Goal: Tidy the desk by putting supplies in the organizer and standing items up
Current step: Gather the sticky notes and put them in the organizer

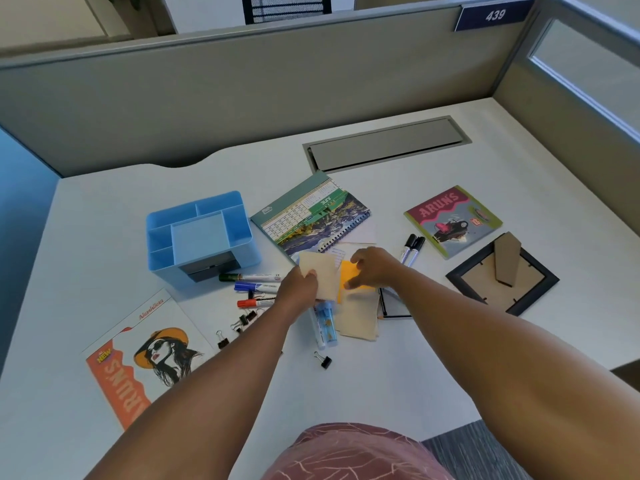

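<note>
The left hand [300, 289] pinches a pale cream rectangular card [320, 277] by its near-left edge, thumb on top, lifting it slightly above the white desk [415, 358]. The right hand [372, 268] lies just to the right of it, fingers curled down onto a bright orange square sticky-note pad [348, 275], thumb at the pad's near edge; whether it grips or only presses cannot be told. Beneath and nearer than both hands lies a loose stack of beige paper sheets [356, 320], with a translucent blue plastic stapler-like tool [325, 323] sticking out under the left wrist. Left of the left hand lie three markers with green, blue and red caps [256, 287], and nearer than these are scattered black binder clips [242, 320]. Beyond the markers, far left of the hand, stands the light blue plastic desk organizer [202, 233], its compartments holding nothing visible. Just beyond the hands a spiral-bound desk calendar [311, 216] lies flat. Right of the right hand lie two black-capped pens [412, 249], a green-edged booklet [453, 221] and a black picture frame [502, 275] lying face down. An orange illustrated leaflet [145, 355] lies under the left forearm.
</note>
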`<state>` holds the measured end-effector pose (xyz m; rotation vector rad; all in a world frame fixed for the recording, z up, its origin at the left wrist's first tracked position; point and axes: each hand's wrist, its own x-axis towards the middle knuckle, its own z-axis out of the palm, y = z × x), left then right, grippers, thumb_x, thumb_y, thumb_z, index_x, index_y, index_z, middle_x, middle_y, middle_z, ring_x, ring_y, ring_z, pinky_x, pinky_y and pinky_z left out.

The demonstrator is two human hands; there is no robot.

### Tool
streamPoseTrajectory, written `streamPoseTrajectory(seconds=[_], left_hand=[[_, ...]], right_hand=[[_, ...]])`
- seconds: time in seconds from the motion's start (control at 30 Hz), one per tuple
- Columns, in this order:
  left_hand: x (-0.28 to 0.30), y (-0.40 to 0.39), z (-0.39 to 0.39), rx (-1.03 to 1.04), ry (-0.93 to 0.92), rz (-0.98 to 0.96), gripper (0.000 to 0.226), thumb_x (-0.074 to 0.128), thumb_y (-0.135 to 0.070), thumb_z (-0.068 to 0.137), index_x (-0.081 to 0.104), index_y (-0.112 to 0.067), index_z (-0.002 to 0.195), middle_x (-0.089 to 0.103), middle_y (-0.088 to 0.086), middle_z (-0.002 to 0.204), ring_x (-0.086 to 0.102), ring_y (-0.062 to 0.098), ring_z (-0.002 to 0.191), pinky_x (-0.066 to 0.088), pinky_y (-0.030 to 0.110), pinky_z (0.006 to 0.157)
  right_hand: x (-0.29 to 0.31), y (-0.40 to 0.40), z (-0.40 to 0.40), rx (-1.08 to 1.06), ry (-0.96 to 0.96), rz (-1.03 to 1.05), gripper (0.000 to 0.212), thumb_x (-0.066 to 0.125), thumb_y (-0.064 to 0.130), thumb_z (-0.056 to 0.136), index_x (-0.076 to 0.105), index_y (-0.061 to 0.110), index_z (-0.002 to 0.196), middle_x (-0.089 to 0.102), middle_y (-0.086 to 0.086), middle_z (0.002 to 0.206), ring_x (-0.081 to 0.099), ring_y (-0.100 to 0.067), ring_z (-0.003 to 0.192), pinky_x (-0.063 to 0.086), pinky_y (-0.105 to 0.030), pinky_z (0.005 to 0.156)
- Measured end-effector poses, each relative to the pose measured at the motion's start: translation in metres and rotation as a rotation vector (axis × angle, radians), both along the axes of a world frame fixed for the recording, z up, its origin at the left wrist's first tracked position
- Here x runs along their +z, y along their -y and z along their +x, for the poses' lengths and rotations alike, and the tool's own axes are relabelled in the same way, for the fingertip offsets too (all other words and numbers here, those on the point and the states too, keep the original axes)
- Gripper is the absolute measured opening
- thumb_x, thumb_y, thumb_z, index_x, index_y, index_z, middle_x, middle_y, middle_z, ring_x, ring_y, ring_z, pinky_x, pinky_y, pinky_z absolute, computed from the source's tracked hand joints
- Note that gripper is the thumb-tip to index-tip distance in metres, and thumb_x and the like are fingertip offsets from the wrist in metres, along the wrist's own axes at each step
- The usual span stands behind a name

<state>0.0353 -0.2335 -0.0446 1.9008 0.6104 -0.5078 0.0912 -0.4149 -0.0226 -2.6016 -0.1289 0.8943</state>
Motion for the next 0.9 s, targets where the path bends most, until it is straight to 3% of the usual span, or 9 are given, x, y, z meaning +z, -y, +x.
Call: streamPoseTrajectory(seconds=[0.17,0.33,0.63,0.77,0.9], left_hand=[[0.001,-0.002,-0.008,0.054,-0.014,0.04,0.038,0.041,-0.036,0.099,0.049,-0.012,0.127,0.057,0.012,0.121,0.058,0.032,0.11,0.053,0.05,0.094],[0.003,-0.003,-0.014,0.059,0.005,0.065,0.036,0.04,-0.034,0.101,0.049,-0.011,0.128,0.057,0.012,0.123,0.057,0.031,0.111,0.053,0.049,0.095],[0.005,-0.008,-0.026,0.043,0.002,0.08,0.041,0.037,-0.035,0.102,0.045,-0.011,0.133,0.056,0.014,0.127,0.056,0.031,0.113,0.052,0.049,0.096],[0.006,-0.01,-0.033,0.014,0.009,0.113,0.037,0.033,-0.031,0.104,0.045,-0.011,0.132,0.055,0.013,0.125,0.056,0.031,0.112,0.051,0.049,0.096],[0.008,-0.015,-0.035,-0.011,0.034,0.138,0.033,0.035,-0.028,0.103,0.05,-0.012,0.128,0.058,0.012,0.122,0.058,0.031,0.11,0.053,0.049,0.094]], right_hand=[[-0.001,-0.008,-0.024,0.296,0.036,-0.284,0.104,0.086,0.058,0.059,0.039,0.02,0.144,0.037,-0.009,0.137,0.039,-0.029,0.126,0.048,-0.046,0.097],[-0.004,-0.013,-0.042,0.463,0.118,-0.441,0.113,0.089,0.056,0.052,0.035,0.015,0.143,0.032,-0.013,0.138,0.036,-0.031,0.126,0.043,-0.048,0.097],[-0.011,-0.007,-0.057,0.351,0.179,-0.4,0.09,0.086,0.043,0.065,0.041,0.013,0.136,0.052,-0.009,0.128,0.041,-0.029,0.123,0.041,-0.045,0.094],[-0.005,-0.002,-0.054,0.225,0.114,-0.3,0.054,0.066,0.024,0.086,0.046,0.017,0.135,0.054,-0.01,0.126,0.045,-0.029,0.124,0.037,-0.045,0.1],[0.012,0.002,-0.044,0.104,0.064,-0.124,0.051,0.054,0.012,0.091,0.048,0.018,0.142,0.048,-0.012,0.141,0.047,-0.03,0.129,0.044,-0.039,0.102]])
